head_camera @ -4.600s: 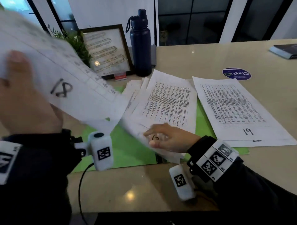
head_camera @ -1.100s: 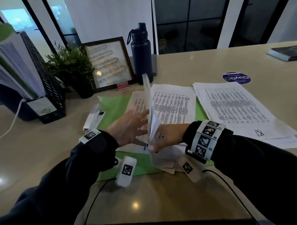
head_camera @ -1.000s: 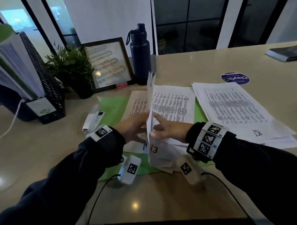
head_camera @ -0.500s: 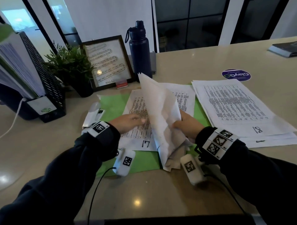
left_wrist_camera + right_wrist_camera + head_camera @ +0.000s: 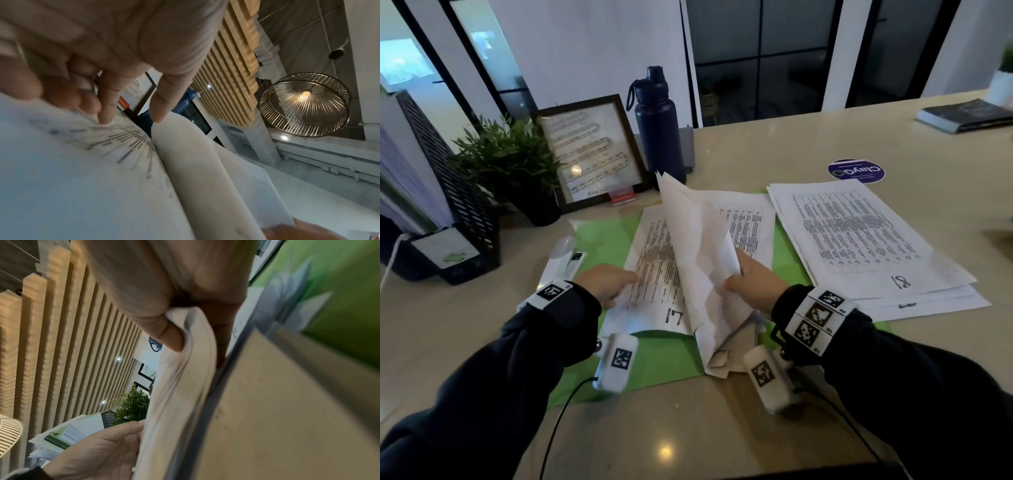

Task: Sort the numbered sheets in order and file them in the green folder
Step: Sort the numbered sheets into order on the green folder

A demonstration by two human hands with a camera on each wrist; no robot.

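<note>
The green folder point(image 5: 664, 359) lies open on the table under loose printed sheets. On its left half lies a sheet marked 17 point(image 5: 654, 274). My left hand point(image 5: 606, 284) rests on that sheet's left edge, and in the left wrist view its fingertips point(image 5: 104, 116) press on the print. My right hand point(image 5: 753, 284) grips a crumpled bundle of sheets point(image 5: 698, 260) and holds it up on edge over the folder's middle; the right wrist view has the thumb point(image 5: 170, 337) on the bundle point(image 5: 179, 386). A stack topped by sheet 18 point(image 5: 859, 240) lies to the right.
Along the back stand a dark blue bottle point(image 5: 659, 126), a framed picture point(image 5: 592, 154), a potted plant point(image 5: 510, 164) and a black mesh file rack point(image 5: 448, 192). A white device point(image 5: 563, 260) lies left of the folder. A round sticker point(image 5: 856, 170) and a book point(image 5: 965, 114) are far right.
Sheet 18 went onto the right stack. My right hand then lifted the bundle and swung it right, which uncovered sheet 17. My left hand settled on that sheet.
</note>
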